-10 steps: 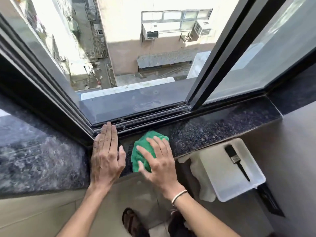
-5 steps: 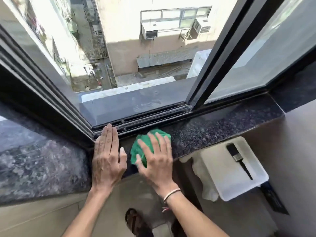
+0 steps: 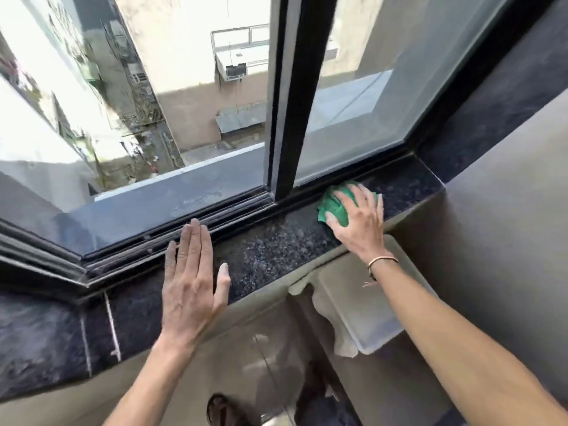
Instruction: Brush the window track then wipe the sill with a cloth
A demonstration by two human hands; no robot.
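Once the right hand [image 3: 358, 224], pressed flat on the green cloth [image 3: 333, 207], had swept toward two o'clock, most of the sill [image 3: 276, 250] was wiped; the left hand [image 3: 190, 281] lay open.

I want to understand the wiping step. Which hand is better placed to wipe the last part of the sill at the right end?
The right hand. It already presses the green cloth on the sill, close to the right end. The left hand lies flat and empty, farther left.

Two hands: left hand [image 3: 191, 282], right hand [image 3: 359, 224]; one cloth [image 3: 333, 206]; one tray [image 3: 362, 305]
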